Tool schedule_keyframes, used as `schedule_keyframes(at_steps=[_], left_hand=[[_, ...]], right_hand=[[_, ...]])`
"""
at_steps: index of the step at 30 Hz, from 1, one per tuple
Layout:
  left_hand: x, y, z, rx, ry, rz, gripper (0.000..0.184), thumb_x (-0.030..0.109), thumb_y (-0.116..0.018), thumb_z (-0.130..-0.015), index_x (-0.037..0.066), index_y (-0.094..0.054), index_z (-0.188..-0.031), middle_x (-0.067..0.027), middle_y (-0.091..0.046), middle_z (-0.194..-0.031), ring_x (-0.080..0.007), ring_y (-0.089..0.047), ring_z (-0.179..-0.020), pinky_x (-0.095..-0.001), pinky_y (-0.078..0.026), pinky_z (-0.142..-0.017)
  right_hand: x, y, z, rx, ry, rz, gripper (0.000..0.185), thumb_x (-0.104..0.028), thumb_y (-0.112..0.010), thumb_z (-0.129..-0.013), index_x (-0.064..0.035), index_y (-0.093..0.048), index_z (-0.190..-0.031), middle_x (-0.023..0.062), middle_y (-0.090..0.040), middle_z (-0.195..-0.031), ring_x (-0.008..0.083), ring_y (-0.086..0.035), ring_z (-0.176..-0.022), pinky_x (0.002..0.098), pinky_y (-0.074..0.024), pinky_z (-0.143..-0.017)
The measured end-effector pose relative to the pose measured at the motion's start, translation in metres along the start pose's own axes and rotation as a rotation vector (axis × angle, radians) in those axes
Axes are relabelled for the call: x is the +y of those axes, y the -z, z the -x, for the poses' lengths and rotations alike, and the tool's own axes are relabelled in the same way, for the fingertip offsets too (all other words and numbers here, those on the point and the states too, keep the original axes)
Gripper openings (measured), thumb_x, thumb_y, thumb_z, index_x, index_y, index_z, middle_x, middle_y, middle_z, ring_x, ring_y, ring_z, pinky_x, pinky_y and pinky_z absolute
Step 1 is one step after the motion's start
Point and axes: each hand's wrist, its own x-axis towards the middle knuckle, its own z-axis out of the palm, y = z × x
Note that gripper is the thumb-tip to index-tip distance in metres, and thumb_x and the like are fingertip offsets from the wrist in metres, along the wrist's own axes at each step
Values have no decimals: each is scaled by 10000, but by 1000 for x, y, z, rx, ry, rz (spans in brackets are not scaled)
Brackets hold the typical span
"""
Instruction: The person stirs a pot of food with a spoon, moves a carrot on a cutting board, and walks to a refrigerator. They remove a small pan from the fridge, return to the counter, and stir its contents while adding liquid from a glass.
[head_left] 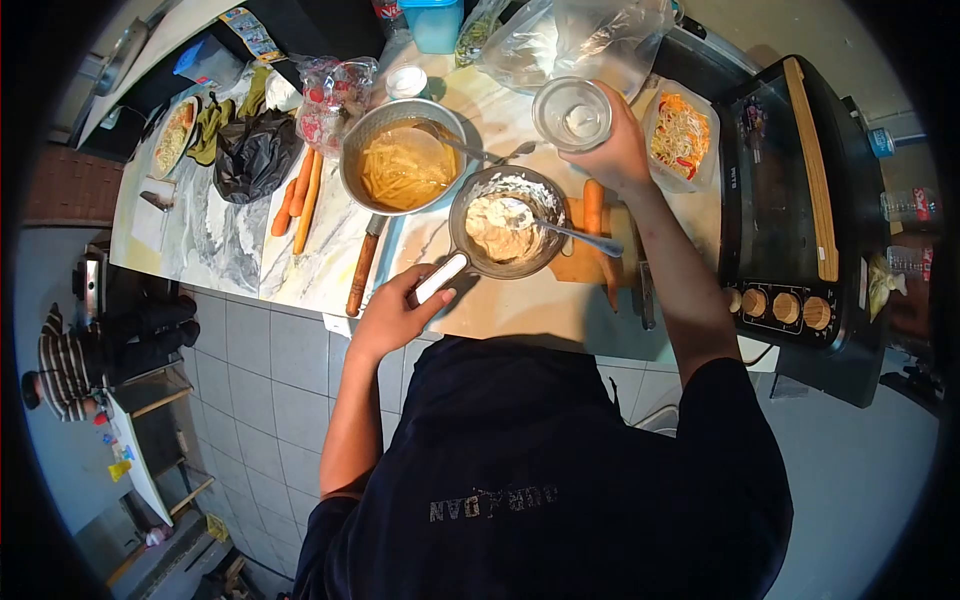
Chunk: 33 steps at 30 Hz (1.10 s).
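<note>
My left hand (402, 312) is closed around the pale handle (440, 280) of a small pan (463, 250). In the pan lies a thick beige mixture (492, 238) with white powder along the far rim, and a metal spoon (590, 240) rests in it, its handle sticking out to the right. My right hand (618, 148) grips a clear cup (572, 112) above the counter, beyond the pan. A little whitish matter shows at the bottom of the cup. Just left of the pan stands a larger pot (352, 190) with pale strips (405, 165) in yellowish liquid.
Carrots (593, 205) lie right of the pan on a board (575, 265); more carrots (299, 185) lie left. A plastic box (714, 165) of shredded vegetables stands near a black toaster oven (785, 190). Plastic bags (570, 40) crowd the back. Another person (65, 355) is at far left.
</note>
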Motion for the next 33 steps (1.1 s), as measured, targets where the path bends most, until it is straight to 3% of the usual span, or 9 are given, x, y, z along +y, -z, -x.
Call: schedule_keyframes(at_steps=[3,5,13,15,18,25,27,33], left_hand=[[1,1,0,-23,41,-13,473,375,-715,-872,29,-634,-1185,-73,-601,-672,-138,-516,-560,-304,-421,-529],[1,0,0,-23,4,-7,471,328,-721,-885,24,-615,-1229,5,-547,-697,-54,-409,-570,-249,-342,-512],[-1,0,2,-17,-2,-55,536,334,-737,-865,4,-595,-1262,-33,-517,-638,-87,-432,-562,-278,-362,-514],[0,0,2,-15,-9,-45,544,337,-738,-864,1,-593,-1266,-37,-515,-631,-91,-435,-561,-281,-362,-514],[3,1,2,-31,23,-66,549,342,-736,-863,-2,-591,-1266,-36,-512,-624,-93,-435,-556,-284,-363,-515],[-4,-1,1,-8,-51,-54,542,349,-725,-869,0,-591,-1261,-33,-494,-598,-98,-429,-543,-292,-358,-511],[-4,0,1,-13,-49,-59,538,352,-723,-871,2,-591,-1259,-32,-493,-595,-98,-428,-543,-293,-356,-510],[-3,-1,2,-20,-26,-53,524,361,-719,-875,18,-597,-1251,-29,-488,-591,-97,-422,-540,-297,-352,-509]], right_hand=[[-30,15,-2,-49,42,21,721,-164,-829,-624,-114,-546,-1286,112,-573,-1259,314,-579,-1145,390,-472,-975],[-40,19,-2,-55,120,60,694,-165,-832,-640,-102,-557,-1274,118,-579,-1248,309,-584,-1139,382,-473,-969],[-64,21,2,-42,383,197,575,-136,-803,-673,-98,-607,-1212,125,-588,-1200,332,-585,-1080,395,-478,-928],[-67,21,1,-26,473,258,617,-95,-761,-613,-154,-616,-1210,86,-585,-1158,314,-579,-1059,408,-478,-885],[-68,21,1,-51,516,313,520,-95,-743,-669,-103,-634,-1178,112,-597,-1148,320,-588,-1024,407,-475,-886],[-77,16,5,-77,525,333,522,-80,-722,-662,-102,-634,-1176,111,-598,-1139,320,-580,-1043,411,-467,-899],[-76,13,7,-86,499,346,718,-43,-823,-523,-166,-623,-1202,69,-584,-1174,290,-567,-1099,405,-446,-929],[-82,8,7,-81,525,353,631,-27,-779,-585,-158,-634,-1185,75,-591,-1154,276,-569,-1111,408,-442,-946]])
